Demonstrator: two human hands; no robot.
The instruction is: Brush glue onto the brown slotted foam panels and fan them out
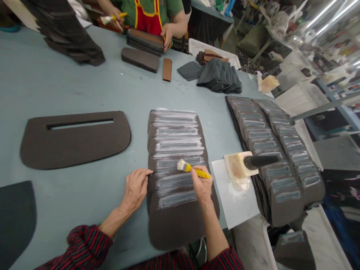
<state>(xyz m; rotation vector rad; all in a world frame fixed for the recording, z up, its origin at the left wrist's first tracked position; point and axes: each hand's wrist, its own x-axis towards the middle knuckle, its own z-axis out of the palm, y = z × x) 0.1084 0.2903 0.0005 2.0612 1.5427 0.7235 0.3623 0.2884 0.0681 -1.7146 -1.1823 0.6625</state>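
Note:
My right hand [201, 184] is closed round the yellow handle of a paintbrush [200, 171]. The pale bristles are over a row of overlapping dark brown panels [180, 228], fanned so that their slotted strips show. White streaks of a glue-like coating lie round the slots. At the row's left edge, the fingers of my left hand [137, 187] are bent together and pinch a panel's rim; the fingertips are partly hidden. To the right, a cream block-shaped container [239, 168] with a black tube sticking out stands on white paper [229, 204].
A slotted dark panel [75, 144] lies on the left of the blue-grey table [92, 90]. Coated panels [287, 202] are piled at right. Grey pieces [219, 77] and a brown strip [167, 69] lie farther back. Across the table, a person in a red apron [147, 17] holds another brush.

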